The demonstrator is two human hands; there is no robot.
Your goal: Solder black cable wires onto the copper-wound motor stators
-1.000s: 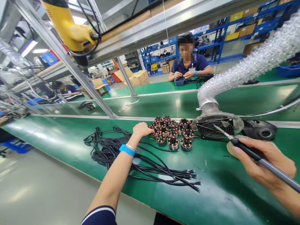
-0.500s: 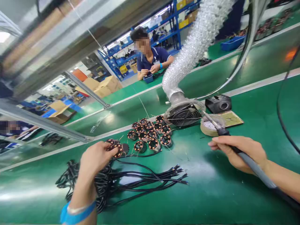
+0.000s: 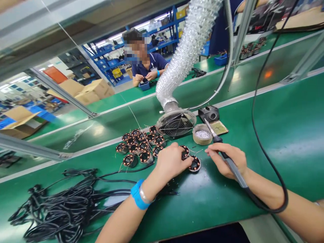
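My left hand (image 3: pixel 173 162), with a blue band at the wrist, grips two round copper-wound cores (image 3: pixel 194 164) on the green bench, its fingers partly covering them. My right hand (image 3: pixel 229 158) is closed around the grey handle of a soldering iron (image 3: pixel 234 170). The iron's metal tip points up and left, beside a round tub (image 3: pixel 202 134) of silvery material. Several more wound cores (image 3: pixel 146 156) stand grouped left of my left hand. A thin wire reaches from the held cores toward my right fingertips; whether they touch it I cannot tell.
Black cables (image 3: pixel 68 202) lie piled at the left. A fan (image 3: pixel 177 125) on a silver duct (image 3: pixel 181 54) stands behind the cores, with a black holder (image 3: pixel 209 114) beside it. The iron's cord loops at the right. Across the bench a person (image 3: pixel 145 65) handles something small.
My left hand has carried the two cores rightward, away from the cables and close to my right hand. The view has shifted right. My right hand still holds the iron.
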